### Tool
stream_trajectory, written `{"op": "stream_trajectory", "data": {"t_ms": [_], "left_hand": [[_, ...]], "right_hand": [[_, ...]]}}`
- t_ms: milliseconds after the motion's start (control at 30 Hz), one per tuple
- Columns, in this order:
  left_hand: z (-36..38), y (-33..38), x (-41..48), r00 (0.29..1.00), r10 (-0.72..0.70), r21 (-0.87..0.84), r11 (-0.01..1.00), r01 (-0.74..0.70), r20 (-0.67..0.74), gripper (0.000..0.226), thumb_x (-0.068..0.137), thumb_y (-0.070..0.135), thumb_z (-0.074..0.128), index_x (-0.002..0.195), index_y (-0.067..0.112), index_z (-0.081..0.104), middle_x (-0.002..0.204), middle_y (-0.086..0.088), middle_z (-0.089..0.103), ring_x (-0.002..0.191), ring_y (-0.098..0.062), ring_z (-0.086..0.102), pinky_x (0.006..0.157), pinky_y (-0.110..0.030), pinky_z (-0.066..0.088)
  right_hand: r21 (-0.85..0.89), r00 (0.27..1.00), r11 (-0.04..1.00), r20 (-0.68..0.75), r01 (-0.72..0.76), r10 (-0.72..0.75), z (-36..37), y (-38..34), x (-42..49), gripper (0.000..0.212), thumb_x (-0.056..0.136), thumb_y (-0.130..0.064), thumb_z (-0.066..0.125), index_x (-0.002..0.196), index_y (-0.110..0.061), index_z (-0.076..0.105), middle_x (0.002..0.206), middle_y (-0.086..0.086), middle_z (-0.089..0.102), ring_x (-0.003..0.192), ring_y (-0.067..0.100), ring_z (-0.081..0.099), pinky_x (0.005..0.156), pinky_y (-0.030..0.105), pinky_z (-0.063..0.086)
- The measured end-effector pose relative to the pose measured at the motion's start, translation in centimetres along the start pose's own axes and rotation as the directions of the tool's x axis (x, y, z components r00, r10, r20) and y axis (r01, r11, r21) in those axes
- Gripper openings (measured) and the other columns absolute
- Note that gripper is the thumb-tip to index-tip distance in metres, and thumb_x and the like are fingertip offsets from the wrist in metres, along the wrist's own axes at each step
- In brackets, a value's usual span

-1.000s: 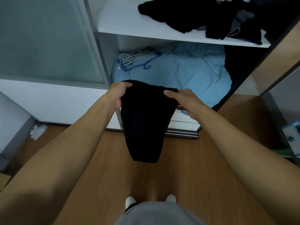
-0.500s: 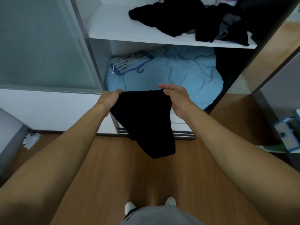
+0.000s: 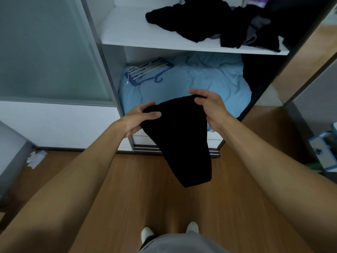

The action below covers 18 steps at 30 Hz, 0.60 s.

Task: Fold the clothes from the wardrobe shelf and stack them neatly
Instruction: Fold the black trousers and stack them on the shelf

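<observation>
Wooden floor [image 3: 142, 189] runs up to an open wardrobe whose white shelf [image 3: 127, 31] carries a heap of dark clothes [image 3: 209, 21], too tangled and dim to separate and cut off at the top edge. Below the shelf lies a blue quilt [image 3: 200, 83]. In front of the quilt, the left hand [image 3: 138, 119] and right hand [image 3: 211, 108] have their fingers pinched shut on the top corners of a black garment [image 3: 182, 143], which hangs over the floor.

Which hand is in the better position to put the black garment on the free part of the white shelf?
Left. The left hand is below the bare left part of the white shelf; the right hand is under the clothes pile. Both grip the black garment.
</observation>
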<state>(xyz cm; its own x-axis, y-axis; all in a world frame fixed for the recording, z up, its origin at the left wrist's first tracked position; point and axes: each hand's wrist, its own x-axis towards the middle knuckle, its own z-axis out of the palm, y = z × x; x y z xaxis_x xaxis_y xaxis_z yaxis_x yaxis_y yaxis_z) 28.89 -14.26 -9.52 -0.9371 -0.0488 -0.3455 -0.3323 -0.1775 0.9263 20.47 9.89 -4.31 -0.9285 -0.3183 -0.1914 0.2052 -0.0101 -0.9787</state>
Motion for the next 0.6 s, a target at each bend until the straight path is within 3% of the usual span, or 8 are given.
{"op": "stream_trajectory", "data": {"t_ms": [100,167,267,367,500,600], "left_hand": [[1.7,1.5,0.5,0.999,0.005,0.366,0.931,0.008,-0.036,0.077,0.08,-0.007,0.073,0.147,0.015,0.044,0.133,-0.003,0.058,0.117,-0.018,0.062,0.1,-0.026,0.05],[2.7,2.0,0.9,0.985,0.092,0.537,0.844,0.001,-0.146,0.061,0.08,-0.005,0.067,0.137,0.015,0.057,0.12,-0.004,0.064,0.1,-0.014,0.066,0.086,-0.02,0.053],[3.3,2.2,1.1,0.96,0.148,0.506,0.863,-0.009,-0.237,0.022,0.08,0.003,0.064,0.097,0.013,0.074,0.077,0.0,0.069,0.061,-0.008,0.065,0.058,-0.016,0.052],[3.0,2.1,1.1,0.934,0.156,0.45,0.893,0.006,-0.322,0.009,0.078,0.01,0.065,0.069,0.012,0.065,0.057,0.003,0.059,0.047,-0.007,0.056,0.046,-0.015,0.042],[2.1,2.0,1.1,0.888,0.118,0.338,0.94,0.043,-0.444,0.014,0.075,0.02,0.068,0.064,0.017,0.059,0.053,0.005,0.057,0.043,-0.007,0.054,0.042,-0.012,0.038],[1.4,2.0,0.9,0.879,0.102,0.295,0.954,0.045,-0.466,0.011,0.072,0.023,0.065,0.067,0.017,0.057,0.06,0.0,0.052,0.05,-0.011,0.051,0.047,-0.016,0.037]], "right_hand": [[-0.159,1.0,0.987,-0.015,0.017,-0.02,-1.2,0.4,0.4,0.039,0.09,0.009,0.053,0.108,-0.018,0.073,0.103,0.007,0.073,0.082,0.014,0.071,0.068,0.019,0.055],[-0.272,1.0,0.962,0.004,0.015,-0.014,-1.6,0.8,0.6,0.041,0.089,0.011,0.052,0.108,-0.02,0.071,0.107,0.004,0.07,0.088,0.013,0.069,0.069,0.016,0.054],[-0.427,1.0,0.904,0.003,0.013,-0.013,-1.7,1.3,0.8,0.039,0.091,0.01,0.05,0.107,-0.021,0.068,0.105,0.001,0.066,0.085,0.006,0.065,0.063,0.01,0.051],[-0.477,0.999,0.879,-0.037,0.01,-0.032,-1.4,1.2,0.9,0.035,0.09,0.009,0.052,0.11,-0.015,0.068,0.108,0.005,0.065,0.082,0.003,0.061,0.06,0.004,0.046],[-0.558,0.996,0.83,0.088,0.025,0.029,-0.8,0.9,0.6,0.041,0.086,-0.003,0.069,0.126,-0.011,0.062,0.115,0.006,0.064,0.093,0.011,0.062,0.069,0.009,0.047],[-0.665,0.975,0.744,0.205,0.07,0.092,-0.3,0.5,0.5,0.047,0.082,-0.008,0.077,0.125,-0.012,0.057,0.106,-0.001,0.059,0.083,0.001,0.055,0.063,0.007,0.041]]}}
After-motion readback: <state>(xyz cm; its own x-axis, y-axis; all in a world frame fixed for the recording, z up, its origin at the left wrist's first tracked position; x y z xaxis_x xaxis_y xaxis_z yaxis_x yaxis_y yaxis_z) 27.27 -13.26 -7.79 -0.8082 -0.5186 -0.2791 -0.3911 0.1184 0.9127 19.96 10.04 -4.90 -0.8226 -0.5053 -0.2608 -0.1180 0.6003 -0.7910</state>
